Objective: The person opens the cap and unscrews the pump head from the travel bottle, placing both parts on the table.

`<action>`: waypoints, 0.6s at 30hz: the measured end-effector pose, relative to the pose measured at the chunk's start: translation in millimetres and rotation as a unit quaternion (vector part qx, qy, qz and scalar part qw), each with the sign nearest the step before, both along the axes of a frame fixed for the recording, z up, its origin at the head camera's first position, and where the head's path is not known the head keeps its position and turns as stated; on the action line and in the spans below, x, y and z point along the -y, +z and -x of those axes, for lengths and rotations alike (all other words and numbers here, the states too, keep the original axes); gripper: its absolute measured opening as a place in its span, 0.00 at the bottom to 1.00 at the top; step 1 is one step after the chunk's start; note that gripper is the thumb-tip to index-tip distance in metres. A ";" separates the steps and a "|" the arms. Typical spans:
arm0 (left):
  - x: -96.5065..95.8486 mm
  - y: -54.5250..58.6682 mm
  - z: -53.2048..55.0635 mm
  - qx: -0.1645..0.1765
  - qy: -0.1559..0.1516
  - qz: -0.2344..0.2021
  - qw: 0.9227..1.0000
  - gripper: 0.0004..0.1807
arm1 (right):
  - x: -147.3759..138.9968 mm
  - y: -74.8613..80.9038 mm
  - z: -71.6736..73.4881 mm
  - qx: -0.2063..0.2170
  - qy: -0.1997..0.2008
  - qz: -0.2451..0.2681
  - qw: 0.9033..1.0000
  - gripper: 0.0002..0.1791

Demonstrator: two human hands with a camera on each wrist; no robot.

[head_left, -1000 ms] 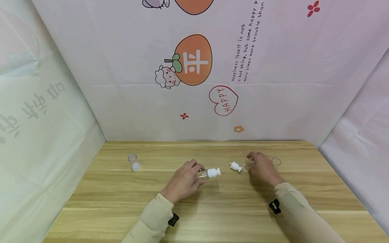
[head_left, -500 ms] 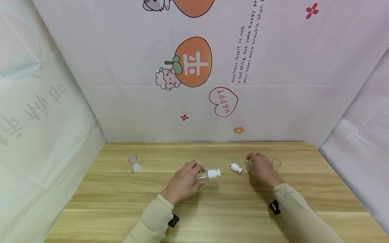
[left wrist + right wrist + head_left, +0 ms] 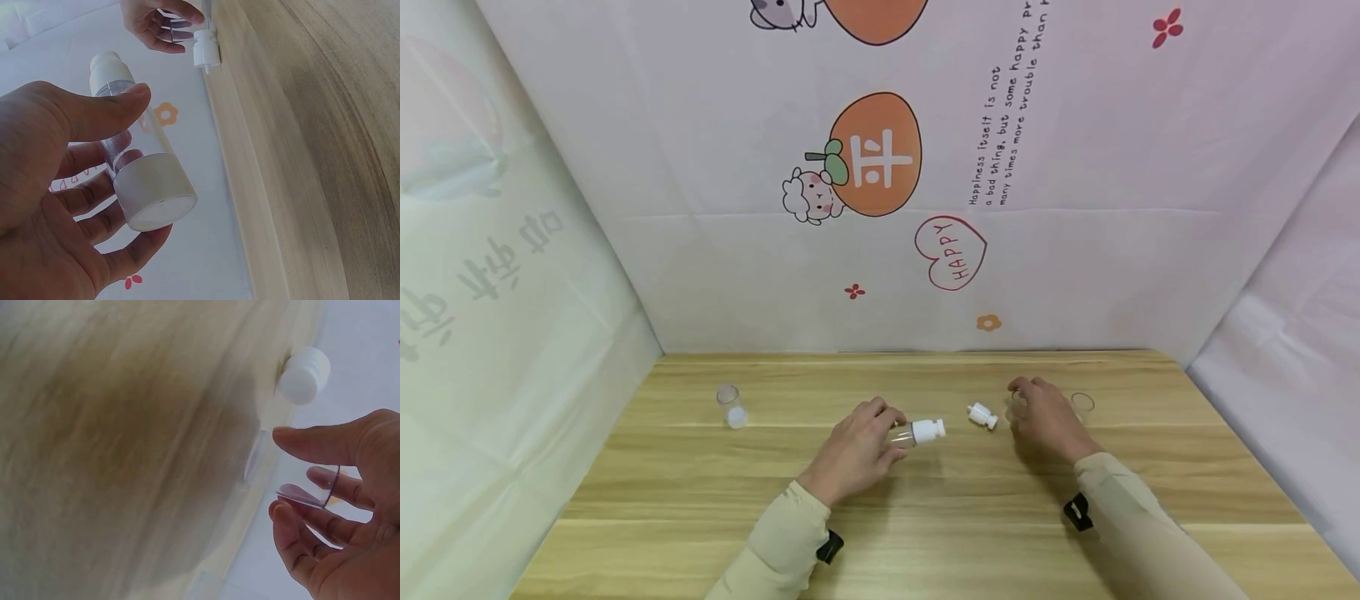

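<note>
My left hand [image 3: 857, 446] holds a small clear pump bottle [image 3: 901, 437] tilted over on its side, white pump end pointing right. In the left wrist view, thumb and fingers wrap its clear body above the white base [image 3: 155, 190]. My right hand [image 3: 1051, 417] is at the right, thumb and fingers around a clear plastic cap [image 3: 303, 499]; the head view shows only part of the cap's rim past the fingertips. Between the hands a loose white pump head [image 3: 982, 415] lies on the wooden table [image 3: 925, 517].
At the table's far left is a clear bottle body [image 3: 728, 397] with a white base. Another clear cap [image 3: 1082, 403] stands just right of my right hand. A white printed cloth [image 3: 737, 283] hangs behind the table's back edge, with more cloth at both sides.
The head view shifts very slightly. Both hands and the things around them hold nearly the same positions.
</note>
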State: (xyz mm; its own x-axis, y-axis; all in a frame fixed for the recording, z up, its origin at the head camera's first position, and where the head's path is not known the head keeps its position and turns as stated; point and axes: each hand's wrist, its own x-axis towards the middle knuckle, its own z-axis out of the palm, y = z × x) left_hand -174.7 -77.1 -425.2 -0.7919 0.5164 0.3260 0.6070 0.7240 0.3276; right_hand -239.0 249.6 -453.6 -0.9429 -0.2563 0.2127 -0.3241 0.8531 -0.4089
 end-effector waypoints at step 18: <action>1.9 -0.6 -0.6 -0.032 0.018 -0.007 0.999 0.19 | 8.2 19.0 -15.9 -0.052 -0.002 0.020 0.998 0.28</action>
